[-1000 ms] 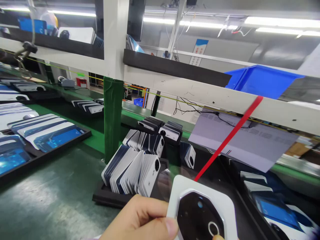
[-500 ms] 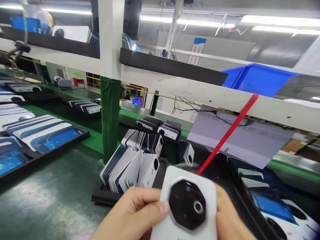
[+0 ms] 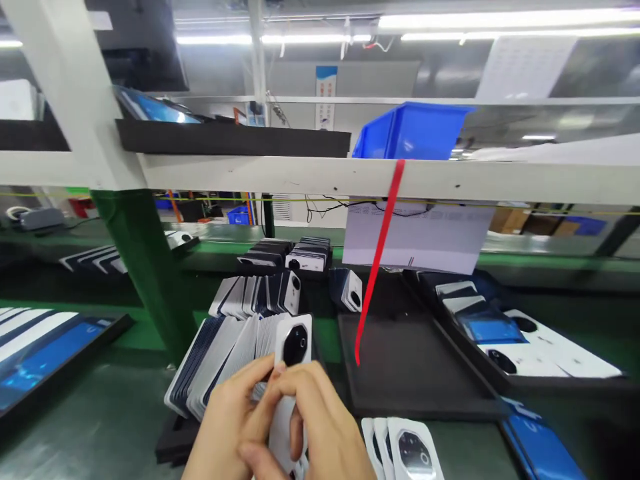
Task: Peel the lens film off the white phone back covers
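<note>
Both my hands are at the bottom centre, closed together around a white phone back cover (image 3: 293, 347) with a black octagonal camera window at its top. My left hand (image 3: 227, 427) grips the cover's left side, fingers curled. My right hand (image 3: 323, 427) wraps over the front and right side. The cover stands upright just in front of a leaning row of similar white covers (image 3: 225, 347) in a black tray. A few more white covers (image 3: 403, 450) lie flat to the right of my hands.
A green post (image 3: 143, 267) stands left of the stacked covers. An empty black tray (image 3: 410, 363) lies to the right, with a red strap (image 3: 380, 253) hanging over it from the white rail. A blue bin (image 3: 410, 130) sits on the upper shelf. Trays of blue-filmed covers (image 3: 505, 333) lie right and left.
The view has swung right and pulled back. The cover I hold now sits lower and farther from the camera, near the leaning row, and both hands have closed over its lower part.
</note>
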A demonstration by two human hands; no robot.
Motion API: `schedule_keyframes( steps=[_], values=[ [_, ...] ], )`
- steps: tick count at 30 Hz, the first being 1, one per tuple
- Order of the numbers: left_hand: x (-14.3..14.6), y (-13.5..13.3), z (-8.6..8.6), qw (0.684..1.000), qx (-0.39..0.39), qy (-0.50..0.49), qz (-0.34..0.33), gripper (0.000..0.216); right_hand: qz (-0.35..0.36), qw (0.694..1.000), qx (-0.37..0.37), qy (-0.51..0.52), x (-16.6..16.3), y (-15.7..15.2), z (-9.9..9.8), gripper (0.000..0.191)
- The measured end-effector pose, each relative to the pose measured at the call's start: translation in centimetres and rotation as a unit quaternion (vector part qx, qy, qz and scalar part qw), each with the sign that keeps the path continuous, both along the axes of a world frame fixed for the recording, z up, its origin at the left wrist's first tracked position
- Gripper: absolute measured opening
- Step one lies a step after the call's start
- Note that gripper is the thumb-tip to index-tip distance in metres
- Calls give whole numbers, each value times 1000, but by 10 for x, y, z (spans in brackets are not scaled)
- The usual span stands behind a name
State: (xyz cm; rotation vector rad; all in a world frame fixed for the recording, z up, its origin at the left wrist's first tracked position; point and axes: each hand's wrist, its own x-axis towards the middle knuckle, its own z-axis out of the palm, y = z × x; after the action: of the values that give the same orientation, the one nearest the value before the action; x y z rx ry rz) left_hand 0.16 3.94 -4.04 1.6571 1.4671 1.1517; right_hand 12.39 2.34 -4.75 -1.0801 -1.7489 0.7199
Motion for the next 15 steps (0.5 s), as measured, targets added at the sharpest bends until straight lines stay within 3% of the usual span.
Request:
schedule_keyframes(
  steps=[2, 3, 6, 9, 15],
  values=[
    [1, -1, 3, 999, -16, 9, 37, 32, -19, 999, -22, -25, 22, 10, 10, 43],
    [2, -2, 5, 998, -27, 1, 58, 31, -31, 998, -40, -32, 38, 17, 15, 37],
    [2, -5, 8, 991, -69, -34, 112, 41, -160, 980, -85, -80, 91, 49, 18, 22],
    [-1, -7, 10, 983, -118, -40, 135, 55, -192, 962, -156, -116, 130, 90, -9, 22],
    [-2, -7, 15, 980, -129, -31, 147, 58, -64, 942, -311, -110, 143, 141, -79, 11]
  ],
)
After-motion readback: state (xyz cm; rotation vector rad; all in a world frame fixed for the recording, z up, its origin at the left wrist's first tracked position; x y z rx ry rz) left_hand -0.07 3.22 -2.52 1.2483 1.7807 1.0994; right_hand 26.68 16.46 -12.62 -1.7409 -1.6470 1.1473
